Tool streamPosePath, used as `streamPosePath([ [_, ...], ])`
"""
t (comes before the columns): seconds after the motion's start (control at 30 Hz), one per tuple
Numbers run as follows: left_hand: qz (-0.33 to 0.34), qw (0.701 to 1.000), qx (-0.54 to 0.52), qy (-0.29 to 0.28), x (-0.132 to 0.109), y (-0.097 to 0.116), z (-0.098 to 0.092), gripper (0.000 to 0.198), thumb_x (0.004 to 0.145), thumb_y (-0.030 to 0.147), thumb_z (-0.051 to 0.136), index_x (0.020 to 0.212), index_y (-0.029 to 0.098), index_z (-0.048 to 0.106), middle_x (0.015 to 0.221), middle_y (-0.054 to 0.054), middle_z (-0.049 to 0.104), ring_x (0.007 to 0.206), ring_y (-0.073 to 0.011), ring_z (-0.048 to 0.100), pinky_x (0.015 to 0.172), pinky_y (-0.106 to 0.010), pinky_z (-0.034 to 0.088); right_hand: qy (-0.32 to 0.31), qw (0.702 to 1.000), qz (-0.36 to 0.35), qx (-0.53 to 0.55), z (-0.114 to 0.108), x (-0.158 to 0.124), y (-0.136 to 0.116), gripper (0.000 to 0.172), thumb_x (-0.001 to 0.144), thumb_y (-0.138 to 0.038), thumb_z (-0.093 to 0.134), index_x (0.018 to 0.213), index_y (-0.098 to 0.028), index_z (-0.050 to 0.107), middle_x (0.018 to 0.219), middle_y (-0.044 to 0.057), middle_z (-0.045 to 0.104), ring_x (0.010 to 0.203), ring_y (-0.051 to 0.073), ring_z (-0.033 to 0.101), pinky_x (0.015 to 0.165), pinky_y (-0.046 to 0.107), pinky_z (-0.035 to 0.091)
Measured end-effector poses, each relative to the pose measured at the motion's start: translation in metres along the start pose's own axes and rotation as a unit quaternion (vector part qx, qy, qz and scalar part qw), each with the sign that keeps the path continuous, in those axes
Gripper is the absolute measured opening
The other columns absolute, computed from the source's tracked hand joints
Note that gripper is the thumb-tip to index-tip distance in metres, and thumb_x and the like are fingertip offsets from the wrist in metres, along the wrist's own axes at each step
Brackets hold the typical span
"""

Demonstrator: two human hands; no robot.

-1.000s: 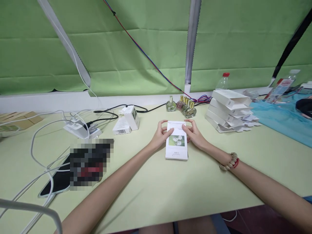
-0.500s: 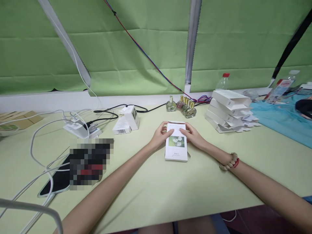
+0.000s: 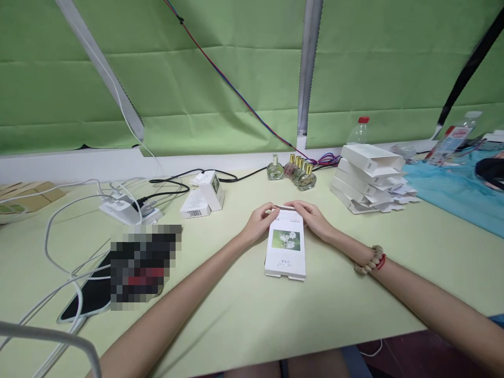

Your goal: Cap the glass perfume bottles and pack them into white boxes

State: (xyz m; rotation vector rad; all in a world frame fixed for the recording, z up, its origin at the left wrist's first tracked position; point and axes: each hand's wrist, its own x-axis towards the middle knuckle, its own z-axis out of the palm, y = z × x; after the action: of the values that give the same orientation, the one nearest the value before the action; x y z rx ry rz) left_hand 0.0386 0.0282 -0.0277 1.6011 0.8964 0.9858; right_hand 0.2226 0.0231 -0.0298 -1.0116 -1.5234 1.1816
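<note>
A white cardboard perfume box (image 3: 285,260) with a white-flower picture lies in front of me, its far end towards the wall. My left hand (image 3: 260,223) grips the far left corner, thumb on the top edge and fingers curled behind. At the far right corner, my right hand (image 3: 313,220) has its fingers bent over the end, by a dark opening or flap edge. Both hands are closed on the box; some fingertips are hidden. Beyond them stand several glass perfume bottles (image 3: 306,180) with gold caps, and a separate green-tinted bottle (image 3: 274,169).
At right rises a stack of white flattened-looking boxes (image 3: 368,181), with a red-capped plastic bottle (image 3: 358,131) behind. Left are two small white boxes (image 3: 212,191), a power strip (image 3: 129,210), white cables (image 3: 49,236) and a dark tablet-like device (image 3: 88,294). Blue plastic sheeting (image 3: 452,191) covers the far right.
The box has come slightly nearer to me and looks flatter on the table. My thumbs have shifted from its face to its far edge.
</note>
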Motion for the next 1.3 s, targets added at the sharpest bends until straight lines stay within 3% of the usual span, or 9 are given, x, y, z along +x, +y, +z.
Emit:
streamPosePath([
  [0.23,0.002,0.999,-0.034,0.037,-0.001,0.001,0.002,0.038,0.074,0.047,0.06,0.094,0.022,0.04,0.085,0.003,0.055,0.064,-0.0089,0.056,0.053,-0.019,0.041,0.038,0.995,0.067,0.057,0.001,0.0,-0.004,0.041,0.067,-0.047,0.067,0.097,-0.019,0.066,0.073,0.003,0.066,0.061,0.014,0.058,0.052,0.025,0.045],
  [0.43,0.005,1.0,0.013,0.006,-0.005,0.004,0.002,0.054,0.073,0.044,0.061,0.115,0.027,0.032,0.096,-0.001,0.058,0.066,-0.0089,0.057,0.061,-0.023,0.045,0.083,0.985,0.091,0.12,-0.001,0.002,-0.006,0.043,0.068,-0.046,0.066,0.103,-0.02,0.064,0.086,0.003,0.068,0.071,0.015,0.061,0.056,0.024,0.048],
  [0.63,0.024,0.998,0.03,0.044,-0.006,0.005,0.005,0.068,0.071,0.044,0.063,0.127,0.029,0.029,0.092,0.0,0.056,0.06,-0.0071,0.056,0.058,-0.021,0.044,0.017,0.987,0.106,0.117,-0.002,0.004,-0.002,0.035,0.076,-0.047,0.057,0.099,-0.021,0.064,0.091,0.004,0.067,0.075,0.016,0.062,0.056,0.024,0.05],
  [0.9,0.052,0.993,0.092,0.049,-0.006,0.007,0.004,0.053,0.077,0.042,0.057,0.124,0.028,0.039,0.092,-0.001,0.051,0.057,-0.0051,0.052,0.051,-0.017,0.04,0.054,0.99,0.063,0.113,-0.003,0.003,0.001,0.036,0.072,-0.053,0.06,0.094,-0.025,0.064,0.082,0.0,0.065,0.063,0.014,0.06,0.046,0.023,0.047],
  [1.3,0.058,0.994,0.084,0.04,-0.008,0.011,0.006,0.06,0.068,0.038,0.065,0.122,0.026,0.043,0.088,-0.001,0.056,0.053,-0.0047,0.051,0.047,-0.017,0.038,0.074,0.993,0.052,0.078,-0.005,0.003,-0.004,0.036,0.072,-0.05,0.059,0.093,-0.022,0.068,0.082,0.003,0.068,0.062,0.014,0.059,0.043,0.021,0.041],
])
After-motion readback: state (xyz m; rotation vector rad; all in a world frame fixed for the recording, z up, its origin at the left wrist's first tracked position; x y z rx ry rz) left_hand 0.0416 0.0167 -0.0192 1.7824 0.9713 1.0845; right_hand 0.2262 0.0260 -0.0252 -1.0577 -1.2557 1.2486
